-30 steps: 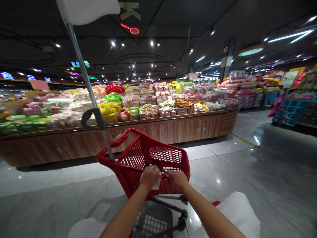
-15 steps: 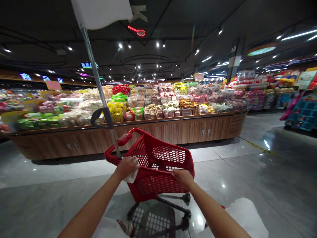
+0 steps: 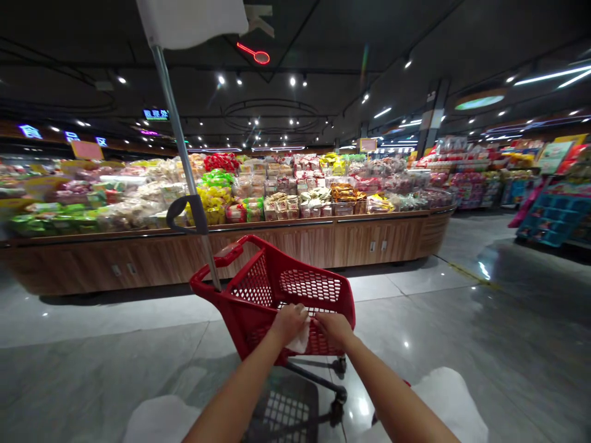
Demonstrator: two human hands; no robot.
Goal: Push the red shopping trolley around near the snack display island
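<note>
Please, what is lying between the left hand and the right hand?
The head view shows a white cloth, held by the left hand, then a bit of the red cart before the right hand.

Floor: grey, polished, with bright reflections; yellow line at right. Display counter: long, wood-grain front, rounded at the right end, heaped with packaged goods. Ceiling: dark, fitted with small spotlights and, at right, white strip lights. Blue lit signs: left; one red neon outline overhead. Pillar: dark, pale band, right of centre. Blue rack: far right, well apart from the counter.
</note>
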